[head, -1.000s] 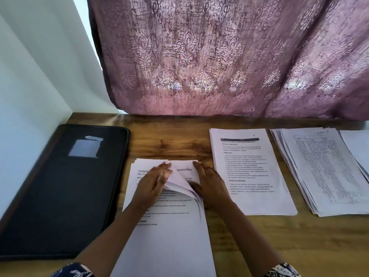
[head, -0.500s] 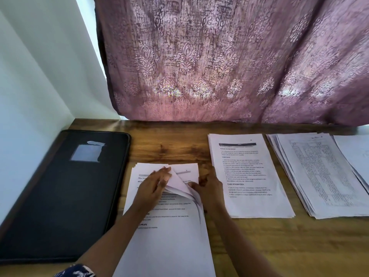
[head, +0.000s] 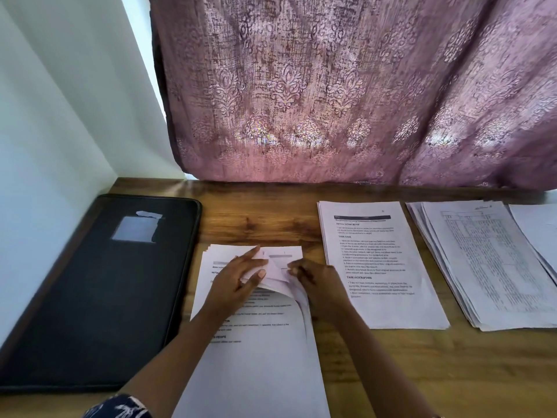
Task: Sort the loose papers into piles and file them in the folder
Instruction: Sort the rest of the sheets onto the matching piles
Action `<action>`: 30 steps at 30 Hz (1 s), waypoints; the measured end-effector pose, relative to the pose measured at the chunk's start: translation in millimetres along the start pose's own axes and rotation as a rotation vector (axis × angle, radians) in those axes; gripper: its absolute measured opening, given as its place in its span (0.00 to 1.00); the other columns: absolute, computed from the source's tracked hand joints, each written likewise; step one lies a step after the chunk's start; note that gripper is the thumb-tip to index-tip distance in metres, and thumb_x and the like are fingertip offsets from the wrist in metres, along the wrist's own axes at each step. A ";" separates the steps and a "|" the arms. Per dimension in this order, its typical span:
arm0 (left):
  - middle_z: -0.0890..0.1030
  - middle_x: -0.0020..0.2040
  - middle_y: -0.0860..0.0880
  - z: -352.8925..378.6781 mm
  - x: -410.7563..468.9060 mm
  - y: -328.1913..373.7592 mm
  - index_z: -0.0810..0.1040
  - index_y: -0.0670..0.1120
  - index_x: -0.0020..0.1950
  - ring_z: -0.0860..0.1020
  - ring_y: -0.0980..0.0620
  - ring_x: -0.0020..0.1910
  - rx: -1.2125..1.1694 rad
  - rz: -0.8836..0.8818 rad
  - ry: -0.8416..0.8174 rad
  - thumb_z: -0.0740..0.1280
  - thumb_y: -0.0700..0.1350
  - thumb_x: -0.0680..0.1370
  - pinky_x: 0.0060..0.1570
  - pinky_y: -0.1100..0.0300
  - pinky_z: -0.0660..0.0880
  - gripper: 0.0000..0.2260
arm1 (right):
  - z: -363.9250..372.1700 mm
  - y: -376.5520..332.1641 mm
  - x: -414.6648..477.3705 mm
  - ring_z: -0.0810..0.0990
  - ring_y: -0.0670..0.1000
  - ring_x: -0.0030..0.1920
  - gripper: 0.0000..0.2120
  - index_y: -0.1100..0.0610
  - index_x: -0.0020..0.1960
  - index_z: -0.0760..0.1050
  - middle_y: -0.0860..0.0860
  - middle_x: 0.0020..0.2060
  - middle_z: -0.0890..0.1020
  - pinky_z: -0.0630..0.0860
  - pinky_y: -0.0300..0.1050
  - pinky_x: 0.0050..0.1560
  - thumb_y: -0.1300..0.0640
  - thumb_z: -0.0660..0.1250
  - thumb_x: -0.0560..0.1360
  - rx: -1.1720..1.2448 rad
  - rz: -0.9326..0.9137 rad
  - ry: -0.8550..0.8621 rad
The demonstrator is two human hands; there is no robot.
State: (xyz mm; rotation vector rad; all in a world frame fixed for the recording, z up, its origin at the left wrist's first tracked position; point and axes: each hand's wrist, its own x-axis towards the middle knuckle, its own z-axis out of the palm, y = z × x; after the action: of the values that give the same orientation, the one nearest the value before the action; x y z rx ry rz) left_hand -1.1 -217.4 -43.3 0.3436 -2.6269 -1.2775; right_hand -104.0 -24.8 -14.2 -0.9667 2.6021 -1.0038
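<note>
A stack of printed white papers (head: 259,351) lies in front of me on the wooden table (head: 422,372). My left hand (head: 238,282) lies on its upper part, fingers holding back the folded-over top right corners of several sheets. My right hand (head: 316,282) is at the stack's right edge, fingers curled round the lifted corners. A closed black folder (head: 99,297) with a torn grey label lies flat to the left. A second pile of text pages (head: 379,267) sits right of my hands, and a third pile of table printouts (head: 494,263) lies further right.
A purple patterned curtain (head: 346,92) hangs over the table's back edge. A white wall (head: 51,140) closes off the left side beside the folder. More white sheets (head: 539,230) show at the far right edge. Bare wood lies between the folder and the text pile.
My right hand has drawn back from the far corner and curled tighter round the lifted sheet corners. My left hand stays pressed on the stack. The view has shifted slightly.
</note>
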 end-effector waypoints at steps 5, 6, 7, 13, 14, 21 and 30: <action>0.67 0.71 0.62 2.1 0.5 0.4 0.78 0.54 0.60 0.65 0.61 0.71 0.039 0.035 0.028 0.54 0.68 0.75 0.67 0.58 0.65 0.25 | 1.7 8.4 14.9 0.67 0.53 0.71 0.27 0.51 0.76 0.59 0.51 0.73 0.66 0.62 0.45 0.70 0.48 0.61 0.80 -0.345 -0.019 -0.204; 0.67 0.71 0.63 2.4 0.4 0.9 0.77 0.54 0.59 0.64 0.60 0.72 0.049 0.030 0.024 0.54 0.68 0.75 0.67 0.58 0.65 0.24 | 4.1 8.7 15.0 0.66 0.54 0.71 0.28 0.51 0.76 0.58 0.52 0.74 0.65 0.62 0.46 0.70 0.47 0.60 0.79 -0.376 -0.016 -0.208; 0.66 0.70 0.63 2.2 0.1 2.0 0.77 0.55 0.59 0.63 0.61 0.73 0.057 0.022 0.021 0.54 0.67 0.76 0.67 0.57 0.65 0.23 | 4.4 7.7 14.4 0.67 0.54 0.71 0.28 0.51 0.76 0.58 0.52 0.73 0.65 0.63 0.47 0.70 0.46 0.60 0.79 -0.389 -0.007 -0.195; 0.67 0.67 0.64 2.4 -2.1 7.5 0.73 0.53 0.67 0.68 0.59 0.68 0.097 -0.042 0.019 0.56 0.63 0.77 0.67 0.54 0.69 0.24 | 3.7 -12.7 1.4 0.80 0.52 0.53 0.23 0.50 0.68 0.68 0.50 0.55 0.80 0.77 0.45 0.54 0.43 0.65 0.76 -0.211 0.145 -0.030; 0.68 0.68 0.62 2.7 -2.8 7.7 0.73 0.53 0.67 0.69 0.57 0.68 0.096 -0.059 0.019 0.56 0.62 0.76 0.67 0.53 0.69 0.24 | 4.2 -14.8 -0.9 0.81 0.51 0.48 0.23 0.50 0.65 0.69 0.50 0.49 0.82 0.78 0.44 0.51 0.43 0.68 0.74 -0.118 0.232 0.028; 0.60 0.70 0.65 -6.2 -0.9 15.8 0.67 0.55 0.71 0.55 0.64 0.70 0.185 0.050 -0.128 0.68 0.68 0.69 0.69 0.60 0.55 0.34 | 2.7 -14.6 3.7 0.81 0.52 0.49 0.18 0.55 0.57 0.76 0.52 0.50 0.83 0.78 0.46 0.51 0.53 0.75 0.70 0.247 0.434 0.022; 0.83 0.50 0.48 -20.5 51.0 7.0 0.82 0.46 0.49 0.79 0.48 0.53 0.394 0.376 0.085 0.75 0.35 0.69 0.56 0.56 0.73 0.12 | 3.9 -12.8 36.6 0.79 0.56 0.53 0.12 0.61 0.55 0.79 0.54 0.52 0.82 0.70 0.42 0.50 0.54 0.69 0.76 0.349 0.473 0.151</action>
State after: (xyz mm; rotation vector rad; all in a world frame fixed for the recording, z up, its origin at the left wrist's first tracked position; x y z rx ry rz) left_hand -44.8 -243.4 -21.3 -0.0435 -2.6865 -0.6171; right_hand -124.1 -57.3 -6.8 -0.1859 2.4636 -1.3603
